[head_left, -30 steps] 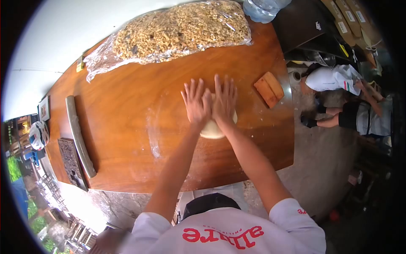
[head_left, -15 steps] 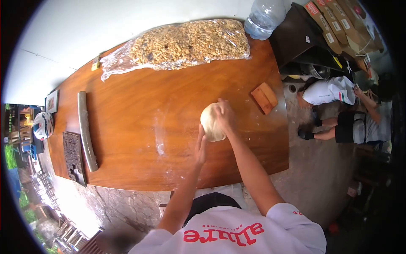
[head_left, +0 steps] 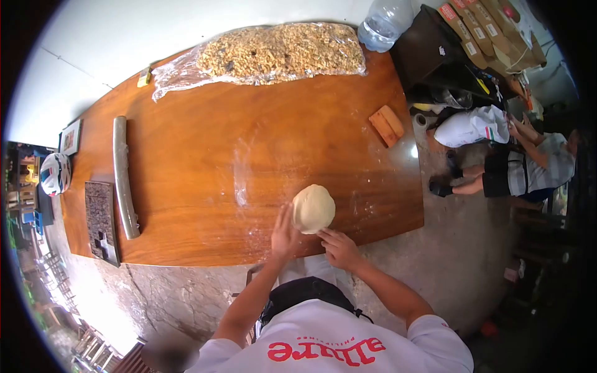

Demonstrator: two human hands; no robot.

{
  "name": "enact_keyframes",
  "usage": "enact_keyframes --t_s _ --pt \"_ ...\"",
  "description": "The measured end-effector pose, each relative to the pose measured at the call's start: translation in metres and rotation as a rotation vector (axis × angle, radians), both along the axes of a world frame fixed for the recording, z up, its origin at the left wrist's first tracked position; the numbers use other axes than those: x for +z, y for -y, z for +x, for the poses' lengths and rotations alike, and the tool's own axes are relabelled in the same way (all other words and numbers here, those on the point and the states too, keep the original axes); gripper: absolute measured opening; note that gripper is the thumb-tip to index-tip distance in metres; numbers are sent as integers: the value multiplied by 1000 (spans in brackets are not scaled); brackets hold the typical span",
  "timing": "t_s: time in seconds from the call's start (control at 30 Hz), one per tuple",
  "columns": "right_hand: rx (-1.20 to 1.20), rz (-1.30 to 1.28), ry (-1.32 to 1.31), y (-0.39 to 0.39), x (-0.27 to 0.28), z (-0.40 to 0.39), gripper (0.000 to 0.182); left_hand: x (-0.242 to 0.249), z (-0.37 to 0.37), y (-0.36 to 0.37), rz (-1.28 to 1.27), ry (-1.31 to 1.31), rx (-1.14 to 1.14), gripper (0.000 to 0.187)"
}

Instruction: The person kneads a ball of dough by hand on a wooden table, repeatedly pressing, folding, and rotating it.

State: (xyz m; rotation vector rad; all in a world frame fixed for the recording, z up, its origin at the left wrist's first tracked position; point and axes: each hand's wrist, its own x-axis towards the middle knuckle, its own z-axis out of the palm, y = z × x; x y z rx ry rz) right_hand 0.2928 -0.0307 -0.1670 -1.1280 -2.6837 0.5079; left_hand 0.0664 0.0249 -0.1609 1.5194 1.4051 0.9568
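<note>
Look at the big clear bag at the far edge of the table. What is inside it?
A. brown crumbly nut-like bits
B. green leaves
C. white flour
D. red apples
A: the clear plastic bag on the wooden table is packed with small brown, tan crumbly pieces.

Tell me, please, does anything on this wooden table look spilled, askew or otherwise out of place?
Only small things. A streak of white flour is smeared across the wooden table beside the dough ball, which the left hand and right hand cup near the front edge. The bag of chopped nuts lies flat, nothing spilled.
</note>
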Motion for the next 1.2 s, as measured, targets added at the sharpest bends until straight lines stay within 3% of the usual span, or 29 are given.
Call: enact_keyframes --t_s 0.07,0.17,0.23,0.3,0.37,0.5,0.7,0.8,0.87,0.97,1.0,1.03,1.07,1.13,1.2 --pt "-530 -181 -467 17 4 2 44 -4 20 18 49 -31 -119 56" --pt "-654 -34 -573 -11 11 -23 50 -21 38 25 155 -67 -107 64" --pt "-622 -60 -521 -31 -28 -36 54 -36 43 21 188 -116 -337 66" --pt "-741 195 -326 -79 -59 -40 52 -34 62 -28 215 -188 -251 64" --pt "-806 93 -137 -140 -43 -33 55 -22 77 -103 209 -317 -188 58" --pt "-953 41 0 -273 -8 -20 59 -24 104 -229 188 -532 -95 61" --pt "-1044 159 -210 -420 -45 16 53 -37 134 -380 199 -570 127 62" --pt "-993 -22 -632 -441 -58 37 36 -46 127 -405 199 -600 130 59" --pt "-906 -201 -1104 -417 -35 62 36 -52 115 -399 193 -569 64 59" --pt "-1175 -291 -943 -339 -4 77 38 -55 93 -349 116 -500 -93 60" --pt "-1224 -326 -928 -317 -19 76 40 -65 85 -324 86 -461 -123 60" --pt "-1233 -84 -976 -302 -63 52 42 -66 85 -289 2 -259 -55 61" --pt "-1150 -46 -847 -297 -75 33 43 -75 86 -248 3 -128 -12 63" --pt "-1229 -59 -622 -301 -6 -17 45 -58 112 -159 -114 154 128 63" --pt "-923 -306 -512 -292 33 -37 51 -34 101 -90 -135 273 186 63"
